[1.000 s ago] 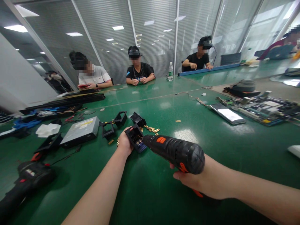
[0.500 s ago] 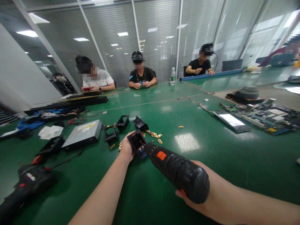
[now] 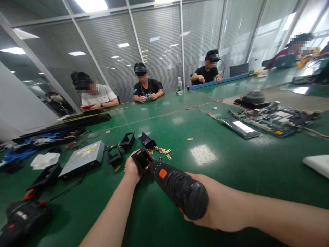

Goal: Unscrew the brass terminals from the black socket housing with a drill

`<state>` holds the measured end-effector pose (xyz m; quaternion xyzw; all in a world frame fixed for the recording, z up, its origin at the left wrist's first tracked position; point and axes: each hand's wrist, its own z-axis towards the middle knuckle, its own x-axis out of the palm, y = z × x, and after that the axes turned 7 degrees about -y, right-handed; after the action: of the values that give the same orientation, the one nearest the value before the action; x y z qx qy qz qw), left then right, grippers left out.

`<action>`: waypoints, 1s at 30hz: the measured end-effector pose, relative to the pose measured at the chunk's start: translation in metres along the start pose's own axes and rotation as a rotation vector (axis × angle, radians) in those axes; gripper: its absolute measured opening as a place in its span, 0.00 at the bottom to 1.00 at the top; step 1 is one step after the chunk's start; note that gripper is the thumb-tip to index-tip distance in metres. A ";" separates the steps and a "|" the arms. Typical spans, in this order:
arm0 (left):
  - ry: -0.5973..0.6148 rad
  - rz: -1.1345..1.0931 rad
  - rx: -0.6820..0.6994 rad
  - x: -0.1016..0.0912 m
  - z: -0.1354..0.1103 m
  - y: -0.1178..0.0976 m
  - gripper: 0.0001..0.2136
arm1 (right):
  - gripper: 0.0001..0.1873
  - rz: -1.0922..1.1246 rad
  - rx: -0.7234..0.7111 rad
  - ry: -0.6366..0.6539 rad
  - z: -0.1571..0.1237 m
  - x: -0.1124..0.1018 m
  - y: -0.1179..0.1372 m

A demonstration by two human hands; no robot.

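Note:
My left hand (image 3: 132, 170) is closed around a hollow black plastic housing (image 3: 140, 158), its open side tilted up, with small brass-coloured parts inside. In my right hand (image 3: 216, 202) is a black electric screwdriver (image 3: 177, 187) with orange buttons. Its front end reaches the right side of the housing and hides part of it; I cannot tell whether the bit touches a screw. Just beyond lie small brass plates (image 3: 162, 150) and more black frames (image 3: 113, 155), one of them a tilted black housing (image 3: 147, 140).
A metal disc drive (image 3: 83, 158) and a second power tool (image 3: 24, 219) lie left. To the right are a phone (image 3: 240, 127), a circuit board (image 3: 281, 118) and a white object (image 3: 317, 164). A bottle (image 3: 179, 86) stands at the far edge, where several people sit.
My view has swung right, so the table things appear further left. The screwdriver's rear end has shifted left relative to the housing. Both hands keep their hold.

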<state>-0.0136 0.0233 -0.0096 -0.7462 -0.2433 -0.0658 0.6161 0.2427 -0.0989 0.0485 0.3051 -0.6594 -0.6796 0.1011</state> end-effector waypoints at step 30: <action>0.018 -0.010 0.009 0.004 -0.004 -0.003 0.07 | 0.37 0.400 0.353 0.231 0.015 -0.019 -0.005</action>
<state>-0.0104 0.0208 -0.0042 -0.7415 -0.2421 -0.0745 0.6213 0.2509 -0.0758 0.0484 0.2571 -0.7986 -0.4818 0.2530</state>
